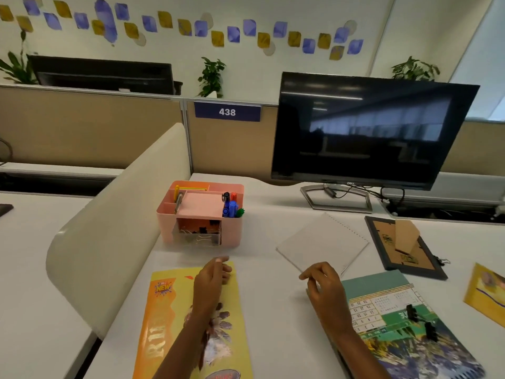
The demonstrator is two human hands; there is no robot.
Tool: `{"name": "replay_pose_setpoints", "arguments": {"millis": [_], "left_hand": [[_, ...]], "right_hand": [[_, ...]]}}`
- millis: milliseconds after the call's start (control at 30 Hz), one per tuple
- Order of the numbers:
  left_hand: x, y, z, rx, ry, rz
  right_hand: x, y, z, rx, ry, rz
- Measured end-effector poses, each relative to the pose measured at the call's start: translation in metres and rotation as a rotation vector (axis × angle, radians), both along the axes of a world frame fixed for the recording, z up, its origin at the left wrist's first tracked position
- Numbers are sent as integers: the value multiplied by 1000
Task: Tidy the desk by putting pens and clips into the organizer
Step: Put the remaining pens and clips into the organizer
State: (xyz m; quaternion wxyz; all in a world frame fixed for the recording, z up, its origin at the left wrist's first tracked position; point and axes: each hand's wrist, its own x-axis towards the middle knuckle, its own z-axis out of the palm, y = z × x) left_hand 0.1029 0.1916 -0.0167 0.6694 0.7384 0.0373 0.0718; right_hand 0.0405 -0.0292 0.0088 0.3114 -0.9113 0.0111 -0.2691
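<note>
Both hands are low over the tabletop (273, 318) and neither holds anything I can see. The left hand (211, 277) hovers above the far end of a yellow magazine (166, 310), thumb and forefinger reaching forward and the other fingers loosely curled. The right hand (323, 285) hangs relaxed, fingers drooping, at the left edge of a green booklet (382, 283). The pink organizer (232, 233) stands just beyond the left hand on the far side, with blue pens (231, 209) upright in its right-hand compartment and clips showing in its front drawer (196, 235). Now the stragglers: two black binder clips (412, 313) lie on the green booklet, to the right of the right hand and nearer than it, one behind the other on a line running far-left to near-right. What looks like another small clip (443, 260) sits at the right edge of the face-down picture frame (404, 247), further off. So it's the right hand's call: it is clearly nearer, and looks to need a swing right and back to pinch a clip, then a carry across to the far left.
</note>
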Motion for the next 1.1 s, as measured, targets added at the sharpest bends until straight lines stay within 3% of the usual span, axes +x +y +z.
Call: {"name": "replay_pose_setpoints", "arguments": {"millis": [100,333,533,633,933,1100], "left_hand": [[-6,-11,-6,303,-92,-11],[-32,-65,-4,376,-162,40],[-63,-118,-5,450,-148,-30],[-75,-136,-2,437,-136,-22],[-102,-176,15,419,-148,-123],[-112,-201,14,426,-9,-289]], "right_hand": [[-25,-34,1,-14,23,-79],[-70,-101,-4,-92,143,-352],[-93,-133,-2,-171,482,-537],[-98,-135,3,-197,591,-473],[-84,-108,17,-208,618,-200],[-76,-99,19,-163,655,-145]]}}
